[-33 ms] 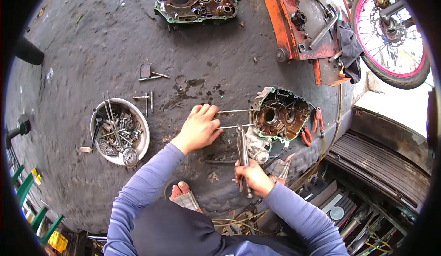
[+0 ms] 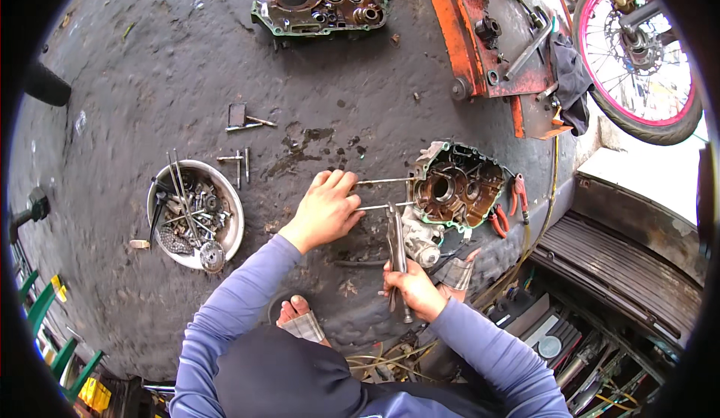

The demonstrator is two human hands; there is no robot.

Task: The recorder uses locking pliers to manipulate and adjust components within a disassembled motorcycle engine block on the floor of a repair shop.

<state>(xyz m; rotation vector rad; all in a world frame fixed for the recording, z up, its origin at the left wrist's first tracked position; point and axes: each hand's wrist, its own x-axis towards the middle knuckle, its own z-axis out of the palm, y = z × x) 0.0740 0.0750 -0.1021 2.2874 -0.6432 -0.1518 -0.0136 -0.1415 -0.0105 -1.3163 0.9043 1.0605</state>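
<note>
An open engine crankcase half (image 2: 480,206), oily brown inside with green gasket traces on its rim, lies right of centre on the dark ground. Two long studs, an upper one (image 2: 386,181) and a lower one (image 2: 375,208), stick out leftward from its side. My left hand (image 2: 319,212) is closed round their free ends. In my right hand (image 2: 416,289) are metal locking pliers (image 2: 398,245), gripped by the handles. Their jaws reach the lower stud near the crankcase; whether they clamp it is too small to tell.
Red-handled pliers (image 2: 519,193) lie right of the crankcase. At left stands a white bowl (image 2: 238,219) of metal parts, with loose bolts (image 2: 238,169) beside it. Another crankcase half (image 2: 277,22) lies far off. An orange metal stand (image 2: 454,35) and a pink-rimmed wheel (image 2: 679,110) are at upper right.
</note>
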